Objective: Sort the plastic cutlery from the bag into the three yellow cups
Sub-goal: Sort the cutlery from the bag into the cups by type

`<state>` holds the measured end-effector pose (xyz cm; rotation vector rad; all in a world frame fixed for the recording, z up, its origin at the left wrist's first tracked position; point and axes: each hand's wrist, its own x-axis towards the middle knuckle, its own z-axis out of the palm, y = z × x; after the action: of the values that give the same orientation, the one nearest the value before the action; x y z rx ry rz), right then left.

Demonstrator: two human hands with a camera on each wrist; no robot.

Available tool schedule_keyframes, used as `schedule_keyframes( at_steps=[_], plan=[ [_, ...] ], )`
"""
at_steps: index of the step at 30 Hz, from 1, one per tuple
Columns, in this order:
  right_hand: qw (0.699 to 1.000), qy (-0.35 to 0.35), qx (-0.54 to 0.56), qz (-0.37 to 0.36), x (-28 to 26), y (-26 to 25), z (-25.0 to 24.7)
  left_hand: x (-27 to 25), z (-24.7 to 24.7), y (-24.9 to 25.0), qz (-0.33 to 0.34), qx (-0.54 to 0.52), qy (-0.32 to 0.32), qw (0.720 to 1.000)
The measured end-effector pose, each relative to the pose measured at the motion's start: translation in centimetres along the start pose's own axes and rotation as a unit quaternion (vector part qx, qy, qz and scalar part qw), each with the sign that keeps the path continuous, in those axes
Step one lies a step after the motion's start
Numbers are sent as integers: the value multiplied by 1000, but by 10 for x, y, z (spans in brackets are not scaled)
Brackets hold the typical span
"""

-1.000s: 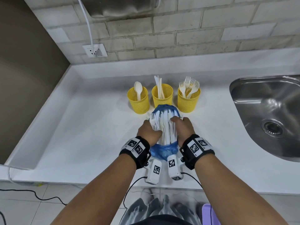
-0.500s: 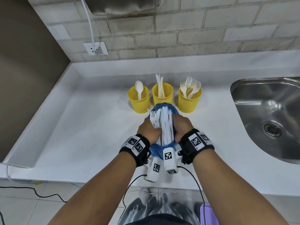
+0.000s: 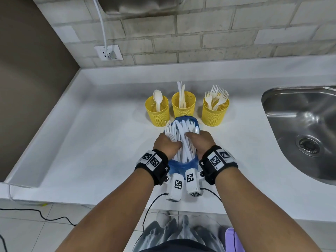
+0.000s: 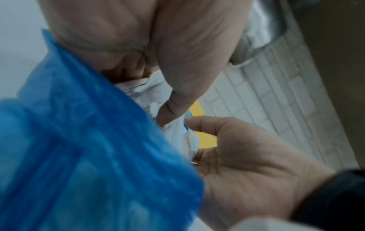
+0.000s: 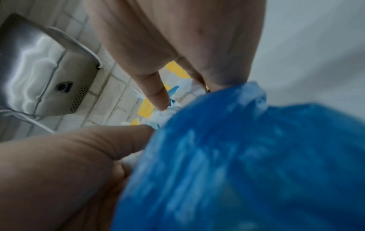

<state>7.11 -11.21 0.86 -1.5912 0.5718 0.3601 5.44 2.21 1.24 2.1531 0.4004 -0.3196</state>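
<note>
- The white countertop (image 3: 76, 142) is carrying everything; the wall socket (image 3: 108, 52) is sitting on the brick wall above its left part
- The left yellow cup (image 3: 157, 115) is standing upright and holding one spoon (image 3: 157, 99)
- Your left hand (image 3: 166, 144) is gripping the left side of the cutlery bundle (image 3: 181, 140), fingers curled round it, with the thumb lying across the white handles in the left wrist view
- The blue bag (image 3: 183, 163) is lying on the counter just in front of the cups, its mouth pointing toward them, with forks, knives and a spoon fanning out of it between your hands
- The middle yellow cup (image 3: 183, 109) is holding upright knives (image 3: 181, 93), directly behind the bag's mouth
- Your right hand (image 3: 201, 142) is clasping the bundle's right side, fingers wrapped round bag and cutlery together
- The right yellow cup (image 3: 214, 115) is holding a cluster of forks (image 3: 217, 96)
- The steel sink (image 3: 305, 128) is lying well apart at the far right
</note>
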Motion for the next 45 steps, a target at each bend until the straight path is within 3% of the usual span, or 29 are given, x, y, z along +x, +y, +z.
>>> schedule_keyframes(
  at_steps=[8,11,19,23,26,32,40,45],
  plan=[
    [980,34,-181,-75,-7,-7,2,6,0,1,38,17,-11,999],
    [966,49,-230,-105,-10,-5,4,5,-2,-4,30,-15,13,999],
    [972,55,-210,-93,-8,-4,-2,5,-1,-5,32,-101,21,994],
    [975,22,-208,-71,-6,-2,-1,3,5,0,32,-125,11,992],
    [974,11,-214,-71,-6,0,-1,1,9,5,6,-168,17,986],
    [981,53,-174,-74,-5,2,-3,11,17,1,-38,-262,51,963],
    [986,41,-104,-125,-14,3,2,3,27,1,30,-145,97,984],
    [989,27,-90,-111,-16,-4,1,11,22,-4,39,-85,94,991]
  ],
)
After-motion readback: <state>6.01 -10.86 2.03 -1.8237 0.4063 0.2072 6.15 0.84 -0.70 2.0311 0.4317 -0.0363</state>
